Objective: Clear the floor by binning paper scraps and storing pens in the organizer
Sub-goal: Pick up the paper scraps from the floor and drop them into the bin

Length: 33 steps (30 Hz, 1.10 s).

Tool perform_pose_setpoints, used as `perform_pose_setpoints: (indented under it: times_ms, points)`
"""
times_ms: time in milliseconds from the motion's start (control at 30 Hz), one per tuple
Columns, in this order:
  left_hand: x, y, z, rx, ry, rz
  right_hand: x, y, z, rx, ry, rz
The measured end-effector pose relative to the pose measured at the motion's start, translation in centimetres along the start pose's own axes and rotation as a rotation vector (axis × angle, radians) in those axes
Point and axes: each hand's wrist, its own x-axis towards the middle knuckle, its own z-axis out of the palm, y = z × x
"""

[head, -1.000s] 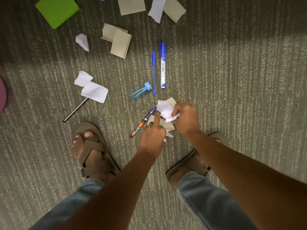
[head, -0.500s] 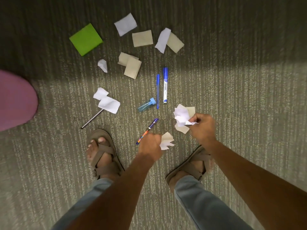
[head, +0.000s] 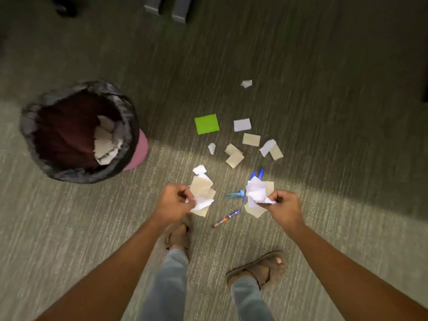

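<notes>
My left hand (head: 174, 203) is shut on a bunch of tan and white paper scraps (head: 202, 193). In my right hand (head: 284, 206) sits another bunch of white and tan scraps (head: 256, 193), gripped tight. Both hands hover above the carpet, apart from each other. A pink bin (head: 139, 149) with a black liner stands to the left and holds several scraps. On the floor lie a multicoloured pen (head: 226, 218), a light blue tube (head: 236, 194) and two blue pens (head: 257, 174), partly hidden behind the right bunch. Loose scraps (head: 234, 156) and a green note pad (head: 206, 124) lie farther out.
My sandalled feet (head: 257, 272) stand on the striped grey carpet just below the pens. Dark furniture legs (head: 166, 8) stand at the top of the view. A lone white scrap (head: 246, 83) lies far out.
I have risen and the view has pulled back, showing the bin. My left hand now holds a bigger bunch of scraps and has moved left, away from my right hand.
</notes>
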Motion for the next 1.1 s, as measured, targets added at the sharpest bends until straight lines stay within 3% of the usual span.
perform_pose_setpoints:
  times_ms: [267, 567, 700, 867, 1100]
  points:
    - [-0.2, 3.2, -13.8, -0.245, 0.324, 0.038, 0.7, -16.9, 9.2, -0.119, -0.175, -0.153]
    - [2.2, -0.9, -23.2, -0.663, 0.699, -0.180, -0.7, -24.9, 28.2, -0.036, -0.365, -0.213]
    - [3.5, -2.1, -24.1, -0.805, 0.726, -0.259, -1.2, -25.2, 32.5, -0.055, -0.443, -0.200]
    - [4.1, -3.5, -23.8, -0.773, 0.743, -0.423, -0.6, -23.2, 30.6, -0.038, -0.316, -0.082]
    - [5.2, -1.6, -20.2, -0.425, 0.495, -0.322, 2.3, -16.7, 22.0, -0.112, -0.117, 0.056]
